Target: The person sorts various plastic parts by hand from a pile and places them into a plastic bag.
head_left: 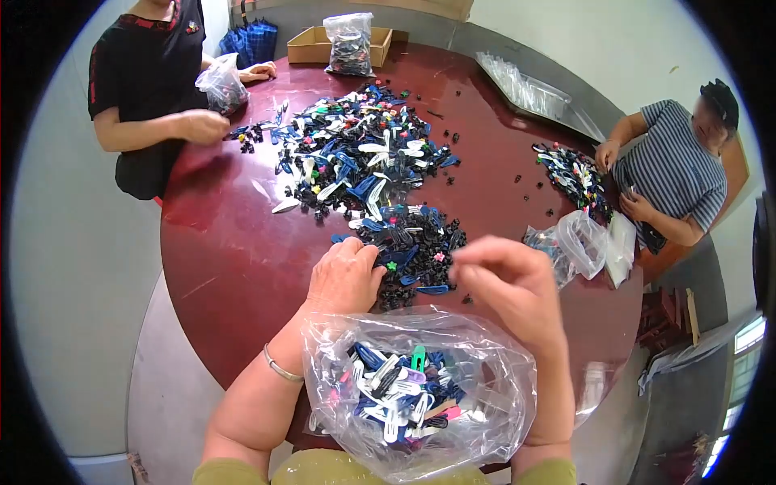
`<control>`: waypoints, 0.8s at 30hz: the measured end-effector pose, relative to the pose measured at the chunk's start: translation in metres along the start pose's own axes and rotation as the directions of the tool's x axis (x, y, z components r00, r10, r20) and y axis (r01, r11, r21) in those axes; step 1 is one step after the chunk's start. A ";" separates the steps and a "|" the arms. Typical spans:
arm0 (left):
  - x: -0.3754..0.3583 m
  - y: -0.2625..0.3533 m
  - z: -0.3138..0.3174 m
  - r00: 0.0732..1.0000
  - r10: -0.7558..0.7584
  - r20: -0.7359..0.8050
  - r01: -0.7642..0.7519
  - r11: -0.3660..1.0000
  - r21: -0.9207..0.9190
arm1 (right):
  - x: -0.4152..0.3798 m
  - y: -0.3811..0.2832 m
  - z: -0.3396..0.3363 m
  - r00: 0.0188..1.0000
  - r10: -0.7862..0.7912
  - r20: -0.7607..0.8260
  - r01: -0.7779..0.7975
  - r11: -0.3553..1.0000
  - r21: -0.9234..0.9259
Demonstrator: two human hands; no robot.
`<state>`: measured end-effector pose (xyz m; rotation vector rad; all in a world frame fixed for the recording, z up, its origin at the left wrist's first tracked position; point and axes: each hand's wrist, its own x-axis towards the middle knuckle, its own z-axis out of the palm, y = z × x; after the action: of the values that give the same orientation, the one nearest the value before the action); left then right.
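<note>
My left hand (343,276) rests at the near left edge of a smaller pile of black claw clips and snap hair clips (420,246). Its fingers bend down into the clips, and the tips are hidden. To the right of that pile my right hand (513,283) is raised, thumb and fingers drawn together in a slightly blurred pinch; whatever they hold is too small to make out. Close to my body, between my forearms, an open clear plastic bag (493,364) contains white, blue, black and green snap clips (396,388).
A larger heap of mixed hair clips (347,153) covers the table's middle. One person (153,97) works at the left, another (671,162) at the right beside a clip pile (574,178). A filled bag (349,44), a cardboard box (307,48) and a metal tray (541,101) stand along the far edge.
</note>
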<state>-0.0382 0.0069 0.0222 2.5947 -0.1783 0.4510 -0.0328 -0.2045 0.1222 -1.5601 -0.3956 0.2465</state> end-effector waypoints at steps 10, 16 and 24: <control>-0.001 0.001 0.003 0.998 0.056 0.017 -0.056 0.998 -0.024 | 0.035 0.098 0.008 0.879 -0.437 0.188 0.366 0.369 -0.854; -0.001 -0.001 0.005 0.997 0.072 0.018 -0.071 0.997 -0.034 | 0.035 0.102 0.008 0.910 -0.368 0.189 0.311 0.308 -0.899; -0.001 0.004 0.000 0.996 0.092 0.005 -0.092 0.994 -0.055 | 0.035 0.099 0.007 0.878 -0.440 0.191 0.351 0.317 -0.881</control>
<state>-0.0394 0.0032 0.0234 2.5428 -0.3099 0.4626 0.0062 -0.1840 0.0261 -2.4628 -0.9474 -0.5561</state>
